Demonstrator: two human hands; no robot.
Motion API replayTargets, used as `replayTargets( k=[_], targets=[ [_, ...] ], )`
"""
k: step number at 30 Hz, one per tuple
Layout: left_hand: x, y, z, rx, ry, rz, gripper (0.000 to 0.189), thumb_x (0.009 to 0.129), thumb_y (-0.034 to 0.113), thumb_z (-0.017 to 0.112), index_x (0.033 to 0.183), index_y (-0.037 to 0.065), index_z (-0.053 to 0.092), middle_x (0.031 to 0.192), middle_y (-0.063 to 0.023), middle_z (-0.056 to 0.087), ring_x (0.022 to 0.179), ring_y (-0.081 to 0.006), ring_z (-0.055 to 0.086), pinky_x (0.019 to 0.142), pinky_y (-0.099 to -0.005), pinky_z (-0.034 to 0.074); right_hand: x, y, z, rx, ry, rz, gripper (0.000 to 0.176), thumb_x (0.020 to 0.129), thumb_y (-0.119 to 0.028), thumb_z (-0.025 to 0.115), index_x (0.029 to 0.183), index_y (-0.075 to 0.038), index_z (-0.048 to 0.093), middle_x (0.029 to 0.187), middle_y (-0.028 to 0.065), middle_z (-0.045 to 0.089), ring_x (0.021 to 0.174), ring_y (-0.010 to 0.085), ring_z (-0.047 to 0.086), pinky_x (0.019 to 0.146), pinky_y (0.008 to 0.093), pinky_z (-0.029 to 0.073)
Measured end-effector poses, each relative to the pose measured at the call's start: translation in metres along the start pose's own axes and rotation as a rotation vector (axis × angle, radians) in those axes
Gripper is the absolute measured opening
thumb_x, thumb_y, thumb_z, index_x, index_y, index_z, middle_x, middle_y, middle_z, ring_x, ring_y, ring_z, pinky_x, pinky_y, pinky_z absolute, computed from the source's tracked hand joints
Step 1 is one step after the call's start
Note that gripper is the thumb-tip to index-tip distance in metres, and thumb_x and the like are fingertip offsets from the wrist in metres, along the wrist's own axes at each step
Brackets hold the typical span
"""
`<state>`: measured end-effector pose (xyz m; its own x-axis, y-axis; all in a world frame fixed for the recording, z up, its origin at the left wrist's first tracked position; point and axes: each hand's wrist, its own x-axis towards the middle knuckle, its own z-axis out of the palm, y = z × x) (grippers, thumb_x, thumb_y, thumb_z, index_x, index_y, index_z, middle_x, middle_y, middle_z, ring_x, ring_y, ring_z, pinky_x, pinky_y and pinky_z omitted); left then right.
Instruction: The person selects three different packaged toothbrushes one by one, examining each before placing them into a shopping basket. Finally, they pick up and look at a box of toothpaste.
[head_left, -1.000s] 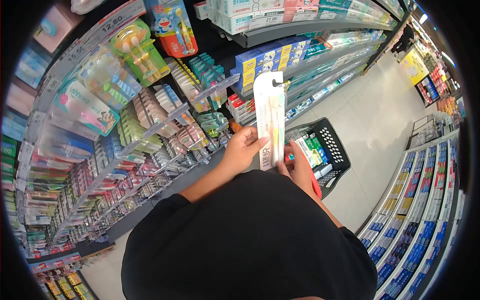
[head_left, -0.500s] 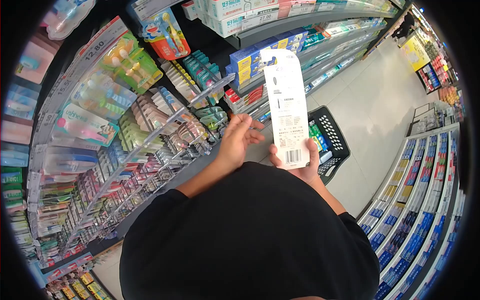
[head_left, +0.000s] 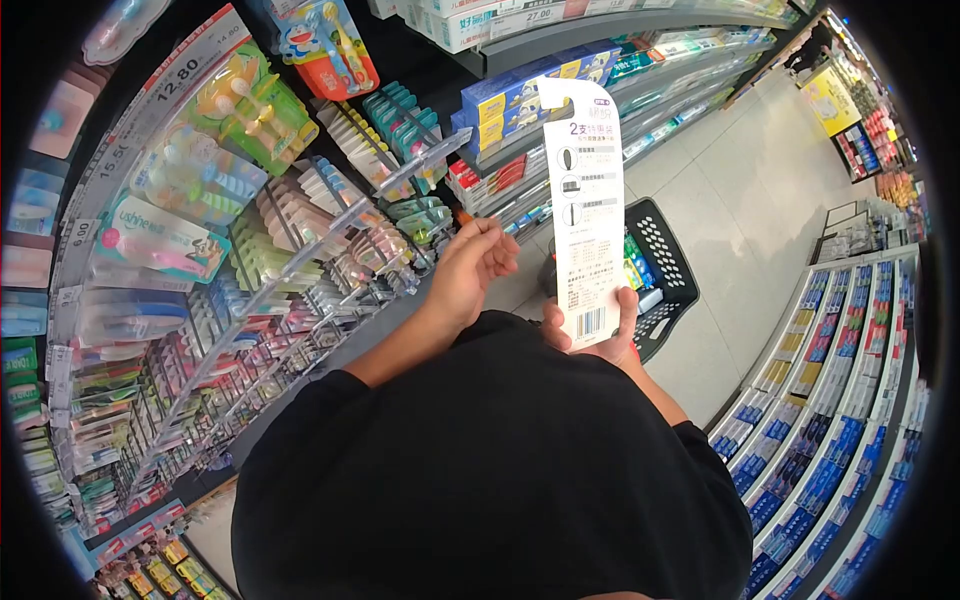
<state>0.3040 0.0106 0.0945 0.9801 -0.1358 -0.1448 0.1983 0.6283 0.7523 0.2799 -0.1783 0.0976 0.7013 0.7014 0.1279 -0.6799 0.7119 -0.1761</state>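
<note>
My right hand [head_left: 608, 325] grips the lower end of a tall white toothbrush pack [head_left: 588, 220], thumb on one edge and fingers on the other. The printed back of the card faces me, with small text, round pictures and a barcode near the bottom; a hook-shaped hanger tops it. To its left, my left hand [head_left: 470, 268] is raised with half-bent fingers and nothing visible in it. It does not touch the pack. Behind the pack stands a black shopping basket [head_left: 682, 285] holding green and blue packets, partly hidden by the pack.
Hooks of hanging toothbrush packs [head_left: 170, 240] fill the left side, with clear price rails [head_left: 340, 225] jutting out. Shelves of boxed goods [head_left: 540, 95] stand ahead. On the right, a curved shelf [head_left: 830, 420] carries rows of boxes along the tiled floor [head_left: 735, 190].
The toothbrush pack has turned more upright, shifted slightly right, and its print shows sharper. My left hand's fingers have curled in more. The view has shifted slightly.
</note>
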Motion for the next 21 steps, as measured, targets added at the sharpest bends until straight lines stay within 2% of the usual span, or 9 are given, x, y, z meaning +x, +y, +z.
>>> replayTargets(
  k=[8, 10, 11, 14, 15, 16, 18, 19, 21],
  targets=[
    [-0.011, 0.001, -0.003, 0.049, -0.026, 0.012, 0.015, 0.092, 0.017, 0.044, 0.098, 0.005, 0.050, 0.086, -0.0050, 0.059, 0.075, -0.0124, 0.054, 0.071, -0.0252, 0.042, -0.002, 0.012, -0.002, -0.080, -0.040, -0.032, 0.074, 0.077, -0.053, 0.055, 0.132, -0.007, 0.038, 0.101, 0.0293, 0.055, 0.075, 0.0343, 0.059, 0.065, 0.0363, 0.048],
    [-0.010, -0.009, -0.013, 0.080, -0.074, 0.013, 0.020, 0.094, 0.020, 0.043, 0.105, 0.005, 0.049, 0.092, -0.0062, 0.059, 0.078, -0.0134, 0.055, 0.075, -0.0259, 0.043, -0.003, 0.011, -0.009, -0.176, -0.052, -0.025, 0.074, 0.077, -0.052, 0.055, 0.132, -0.006, 0.037, 0.102, 0.0298, 0.055, 0.076, 0.0348, 0.059, 0.066, 0.0371, 0.049],
    [-0.011, -0.014, -0.020, 0.095, -0.081, 0.020, 0.023, 0.095, 0.022, 0.043, 0.108, 0.005, 0.048, 0.094, -0.0069, 0.059, 0.080, -0.0139, 0.056, 0.077, -0.0262, 0.044, -0.007, 0.011, -0.012, -0.297, -0.013, 0.031, 0.071, 0.078, -0.054, 0.055, 0.135, -0.015, 0.035, 0.101, 0.0244, 0.055, 0.077, 0.0285, 0.057, 0.064, 0.0346, 0.047],
    [-0.012, -0.037, -0.025, 0.049, -0.167, 0.158, 0.035, 0.097, 0.031, 0.040, 0.121, 0.005, 0.042, 0.109, -0.0098, 0.055, 0.092, -0.0168, 0.056, 0.086, -0.0306, 0.043, -0.010, 0.028, -0.024, -0.513, 0.391, 0.107, 0.073, 0.076, -0.046, 0.057, 0.136, -0.011, 0.034, 0.104, 0.0226, 0.056, 0.085, 0.0262, 0.058, 0.071, 0.0334, 0.048],
    [-0.013, -0.047, -0.033, 0.027, -0.172, 0.137, 0.046, 0.095, 0.039, 0.039, 0.128, 0.006, 0.036, 0.116, -0.0111, 0.052, 0.101, -0.0195, 0.054, 0.091, -0.0355, 0.040, -0.004, 0.026, -0.037, -0.808, 0.364, 0.171, 0.076, 0.074, -0.039, 0.059, 0.137, -0.006, 0.030, 0.112, 0.0196, 0.054, 0.094, 0.0237, 0.057, 0.082, 0.0317, 0.046],
    [-0.018, -0.055, -0.040, 0.000, -0.172, 0.111, 0.057, 0.094, 0.047, 0.038, 0.134, 0.007, 0.031, 0.124, -0.0125, 0.049, 0.110, -0.0223, 0.052, 0.096, -0.0404, 0.038, -0.005, 0.036, -0.046, -1.025, 0.408, 0.110, 0.069, 0.076, -0.024, 0.066, 0.134, -0.003, 0.036, 0.111, 0.0174, 0.053, 0.097, 0.0250, 0.055, 0.077, 0.0314, 0.046],
    [-0.025, -0.073, -0.057, -0.017, -0.036, -0.010, 0.057, 0.095, 0.047, 0.037, 0.137, 0.010, 0.030, 0.128, -0.0100, 0.046, 0.114, -0.0213, 0.049, 0.099, -0.0420, 0.035, -0.020, 0.047, -0.081, -1.894, 0.245, -0.190, 0.079, 0.072, -0.016, 0.073, 0.138, -0.003, 0.031, 0.111, 0.0194, 0.050, 0.101, 0.0289, 0.052, 0.080, 0.0334, 0.044],
    [-0.031, -0.071, -0.055, -0.029, 0.016, 0.013, 0.055, 0.095, 0.045, 0.038, 0.136, 0.009, 0.032, 0.126, -0.0088, 0.047, 0.113, -0.0205, 0.049, 0.099, -0.0417, 0.036, -0.020, 0.051, -0.070, -1.996, 0.314, -0.191, 0.089, 0.065, -0.018, 0.079, 0.138, -0.003, 0.030, 0.111, 0.0221, 0.047, 0.100, 0.0343, 0.050, 0.083, 0.0364, 0.043],
    [-0.040, -0.058, -0.053, -0.101, 0.074, -0.022, 0.051, 0.095, 0.041, 0.041, 0.133, 0.007, 0.036, 0.123, -0.0071, 0.051, 0.111, -0.0192, 0.050, 0.097, -0.0405, 0.037, -0.015, 0.053, -0.070, -2.077, 0.369, -0.136, 0.092, 0.063, -0.014, 0.081, 0.139, -0.003, 0.029, 0.113, 0.0224, 0.045, 0.101, 0.0353, 0.049, 0.084, 0.0378, 0.043]
  ],
)
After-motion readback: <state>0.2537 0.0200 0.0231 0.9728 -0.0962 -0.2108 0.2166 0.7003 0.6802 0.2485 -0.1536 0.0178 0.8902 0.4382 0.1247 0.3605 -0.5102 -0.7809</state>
